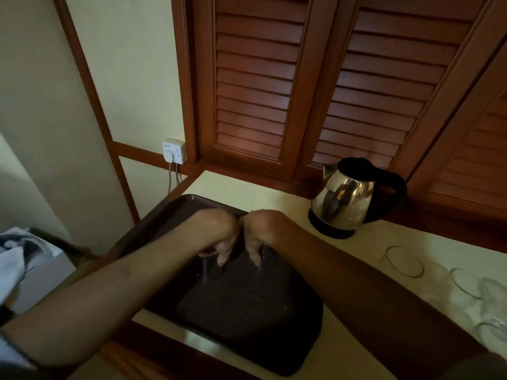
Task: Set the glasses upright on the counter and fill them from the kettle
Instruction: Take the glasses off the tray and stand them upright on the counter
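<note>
- I see both hands down over the dark tray, side by side near its middle, knuckles almost touching.
- Left hand: fingers curled down around the top of a glass on tray, which stands on the tray floor; it looks gripped at the base end, but the dark blur hides which way up it is.
- Right hand: fingers curled down too, against something clear and upright at; I can't tell if it really grips it.
- Kettle stands on its base at the back of the counter, right of the tray, close to the louvred doors, spout pointing left.
- Three clear glasses sit at the counter's right end, well apart from the tray, the last one near the frame edge.
- Bare counter strip between the tray's right rim and those glasses, crossed by my right forearm.
- Tray's left rim runs along the counter's left edge; its near corner sits close to the front edge.
- Wall socket behind the tray's far corner, cord hanging down.
</note>
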Motion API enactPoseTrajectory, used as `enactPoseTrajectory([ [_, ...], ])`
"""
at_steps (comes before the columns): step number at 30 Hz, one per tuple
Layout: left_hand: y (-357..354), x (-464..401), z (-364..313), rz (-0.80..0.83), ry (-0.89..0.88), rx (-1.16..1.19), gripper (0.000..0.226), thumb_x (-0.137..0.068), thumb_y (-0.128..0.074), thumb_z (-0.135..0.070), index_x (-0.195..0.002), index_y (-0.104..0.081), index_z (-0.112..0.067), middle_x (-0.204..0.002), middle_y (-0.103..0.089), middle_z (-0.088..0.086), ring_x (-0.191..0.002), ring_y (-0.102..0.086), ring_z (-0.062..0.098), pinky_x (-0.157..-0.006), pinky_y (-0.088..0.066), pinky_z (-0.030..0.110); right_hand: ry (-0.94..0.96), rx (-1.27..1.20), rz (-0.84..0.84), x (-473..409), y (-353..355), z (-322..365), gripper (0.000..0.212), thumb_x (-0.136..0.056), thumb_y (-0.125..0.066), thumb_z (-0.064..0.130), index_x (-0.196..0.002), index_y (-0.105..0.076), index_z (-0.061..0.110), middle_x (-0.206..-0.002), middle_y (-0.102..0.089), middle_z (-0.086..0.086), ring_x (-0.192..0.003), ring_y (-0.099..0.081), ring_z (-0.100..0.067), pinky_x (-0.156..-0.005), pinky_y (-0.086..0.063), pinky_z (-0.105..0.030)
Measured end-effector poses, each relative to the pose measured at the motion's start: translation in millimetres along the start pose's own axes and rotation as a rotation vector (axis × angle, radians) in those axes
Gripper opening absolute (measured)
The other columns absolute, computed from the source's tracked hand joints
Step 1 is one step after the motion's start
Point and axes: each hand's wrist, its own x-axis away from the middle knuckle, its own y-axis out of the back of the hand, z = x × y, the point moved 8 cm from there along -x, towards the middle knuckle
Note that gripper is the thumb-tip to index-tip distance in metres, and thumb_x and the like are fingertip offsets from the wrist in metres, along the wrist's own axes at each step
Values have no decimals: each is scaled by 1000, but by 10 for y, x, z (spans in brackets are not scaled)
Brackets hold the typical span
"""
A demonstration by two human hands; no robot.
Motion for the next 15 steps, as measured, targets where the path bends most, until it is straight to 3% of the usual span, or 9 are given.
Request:
enactPoseTrajectory([
  [1,-57,-60,-73,-29,9,-114,43,-86,-81,-21,-125,-71,-6,-134,-68,9,-116,-68,27,-100,-55,35,-8,54,62,-50,-62,23,63,-72,-92,29,-129,-67,15,-127,-68,-5,-108,-67,-27,-74,-47,-35],
  [3,-171,-264,-99,-80,80,-251,47,-84,-83,-27,-128,-71,-14,-140,-65,2,-128,-62,21,-106,-52,36,-67,76,161,-122,-161,-43,57,-70,-92,33,-120,-71,14,-126,-69,-7,-100,-65,-26,-78,-49,-36],
  [6,-310,-264,-23,-1,174,-262,50,-78,-89,-32,-124,-70,-21,-134,-67,-2,-123,-65,20,-101,-55,37,-168,-102,215,-61,-215,-257,42,-83,-83,35,-111,-65,9,-122,-65,-14,-108,-63,-30,-91,-51,-41],
  [8,-244,-172,10,-14,105,-221,60,-75,-89,-42,-126,-69,-20,-132,-69,-2,-120,-67,21,-99,-54,34,-231,-360,258,93,-306,-463,46,-88,-77,38,-115,-64,2,-113,-66,-19,-107,-66,-33,-92,-54,-42],
  [9,-163,-104,17,-39,56,-166,60,-76,-85,-48,-126,-69,-19,-129,-70,-1,-118,-68,21,-96,-54,32,-243,-510,215,177,-324,-565,48,-88,-77,40,-112,-65,0,-103,-68,-19,-97,-69,-33,-81,-57,-41],
  [11,27,106,138,-125,-35,66,54,-78,-81,-54,-118,-70,-20,-123,-72,0,-106,-70,23,-88,-53,32,-231,-721,-79,303,-231,-836,49,-83,-81,47,-93,-63,3,-91,-71,-16,-71,-70,-27,-64,-58,-35],
  [13,130,221,289,-200,-120,406,50,-80,-81,-49,-118,-65,-21,-119,-70,3,-102,-68,23,-86,-57,37,-185,-954,-320,484,-241,-990,51,-81,-81,52,-94,-66,5,-90,-76,-14,-67,-72,-24,-64,-59,-35],
  [15,192,353,336,-307,-242,794,53,-79,-85,-40,-122,-60,-20,-109,-69,2,-97,-70,21,-81,-59,37,-109,-1366,-399,620,-376,-1020,51,-76,-86,47,-108,-67,12,-91,-78,-14,-73,-77,-30,-69,-64,-43],
])
